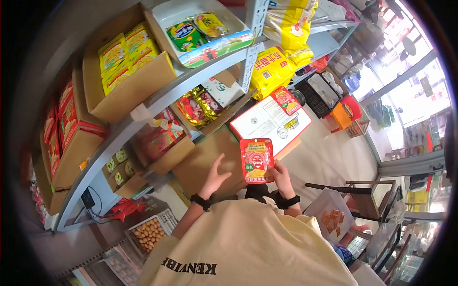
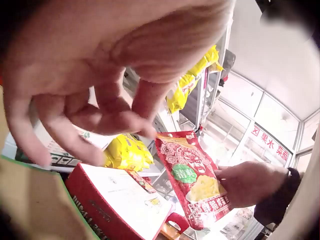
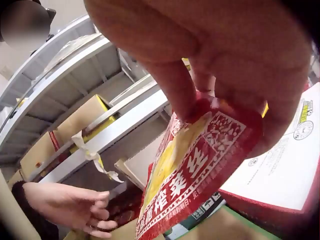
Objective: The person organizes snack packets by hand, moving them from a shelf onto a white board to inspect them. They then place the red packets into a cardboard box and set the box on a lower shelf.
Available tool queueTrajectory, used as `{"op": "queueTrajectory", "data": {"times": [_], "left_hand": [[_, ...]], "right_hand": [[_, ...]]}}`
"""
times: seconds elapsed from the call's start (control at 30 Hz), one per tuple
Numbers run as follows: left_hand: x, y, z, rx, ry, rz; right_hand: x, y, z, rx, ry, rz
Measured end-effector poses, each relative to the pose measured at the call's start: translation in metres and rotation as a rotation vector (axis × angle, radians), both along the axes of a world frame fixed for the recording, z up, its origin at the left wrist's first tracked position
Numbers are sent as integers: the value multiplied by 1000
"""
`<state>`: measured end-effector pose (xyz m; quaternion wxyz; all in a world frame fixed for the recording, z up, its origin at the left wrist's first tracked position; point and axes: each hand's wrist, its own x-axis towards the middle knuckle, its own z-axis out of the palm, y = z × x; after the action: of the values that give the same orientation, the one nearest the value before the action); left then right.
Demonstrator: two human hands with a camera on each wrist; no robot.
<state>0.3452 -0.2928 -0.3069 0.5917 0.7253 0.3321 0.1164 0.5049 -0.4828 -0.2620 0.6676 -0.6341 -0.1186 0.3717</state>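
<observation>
My right hand (image 1: 283, 181) pinches a red pickled mustard packet (image 1: 256, 160) by its lower right edge, thumb on the printed front. The packet stands upright in front of my chest, with a yellow food picture and white lettering that also show in the right wrist view. To its left, my left hand (image 1: 216, 177) is apart from the packet, fingers spread and holding nothing. Just beyond the packet is a white box with red edges (image 1: 260, 123). On that box's far end lies a second red packet (image 1: 287, 101).
Shelves on the left bear a carton of yellow packets (image 1: 114, 90) and a white tray (image 1: 164, 14). An open brown carton (image 1: 205, 159) lies below my left hand. A crate of eggs (image 1: 149, 233) is at lower left, a clear bin (image 1: 329, 202) at right. Yellow bags (image 1: 272, 71) stand beyond.
</observation>
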Motion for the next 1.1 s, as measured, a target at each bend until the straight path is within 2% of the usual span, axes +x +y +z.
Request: {"op": "queueTrajectory", "data": {"times": [0.03,0.07,0.17,0.27,0.37,0.47,0.57,0.6,0.7,0.83,0.87,0.97,1.0,1.1], "left_hand": [[11,-7,7,162,-85,35],[20,-5,15,-78,-22,-73],[58,-13,25,-495,-57,-57],[93,-13,29,-657,-216,-236],[118,-6,14,-560,-77,-95],[147,-4,5,-505,-24,355],[181,-14,11,-493,9,291],[189,-17,0,-534,34,153],[223,-29,-6,-694,178,-8],[260,-44,-14,-736,247,84],[267,-43,-15,-726,246,98],[297,-31,-23,-697,218,135],[307,-23,-32,-693,204,149],[327,-12,-49,-636,183,250]], "right_hand": [[7,-3,-2,-14,9,3],[15,-6,-4,-28,18,8],[41,-11,-11,17,30,118],[66,-5,1,31,34,175],[106,-3,-6,40,32,145],[154,-4,-13,-15,69,67],[196,-3,-10,17,105,118],[211,-6,-23,23,118,162],[243,-6,-53,6,62,276],[277,8,-84,-176,-12,386],[287,16,-93,-161,19,399],[308,48,-126,-368,-396,260],[312,58,-103,-382,-499,272],[323,84,-105,-451,-651,335]]}}
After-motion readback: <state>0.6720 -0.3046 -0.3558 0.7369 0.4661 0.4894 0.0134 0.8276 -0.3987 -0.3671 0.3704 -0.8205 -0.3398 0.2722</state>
